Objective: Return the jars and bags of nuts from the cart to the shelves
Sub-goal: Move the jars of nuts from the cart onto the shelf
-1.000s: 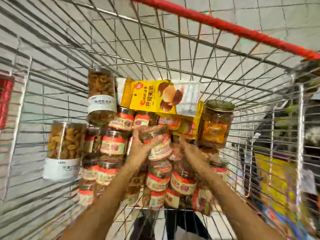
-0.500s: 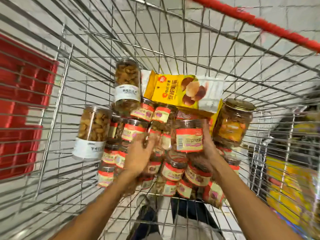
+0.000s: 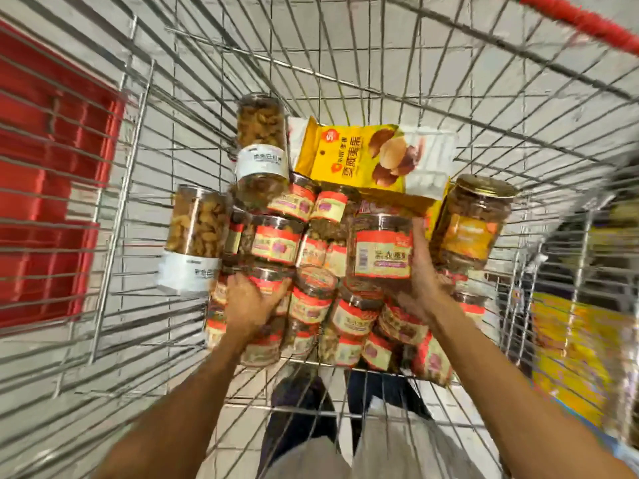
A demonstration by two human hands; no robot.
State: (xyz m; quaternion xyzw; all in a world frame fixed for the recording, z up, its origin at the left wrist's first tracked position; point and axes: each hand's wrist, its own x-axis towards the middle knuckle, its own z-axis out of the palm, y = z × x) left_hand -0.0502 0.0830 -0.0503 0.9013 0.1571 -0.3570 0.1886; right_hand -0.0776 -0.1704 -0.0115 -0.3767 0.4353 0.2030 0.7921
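A wire cart (image 3: 114, 257) is viewed from above. Pale floor tiles (image 3: 466, 36) are seen through its mesh, and a red handle (image 3: 587, 22) crosses the upper right corner. A red object (image 3: 52, 167), not identifiable, is noted outside the left wall. Blurred yellow packaging (image 3: 570, 357) is noted outside the right wall.

The cart bottom is covered by a pile of jars (image 3: 349, 319) with red labels. Two tall jars (image 3: 261, 146) with white labels lie at the left of the pile. A yellow bag (image 3: 363, 157) lies at the far end, and a gold-lidded jar (image 3: 473, 223) leans at the right.

One red-labelled jar (image 3: 382, 247) is held upright above the pile by the right hand (image 3: 423, 271), with fingers wrapped round its right side. The left hand (image 3: 249, 302) is curled over a low jar (image 3: 268, 281) at the left of the pile, which is gripped from above.
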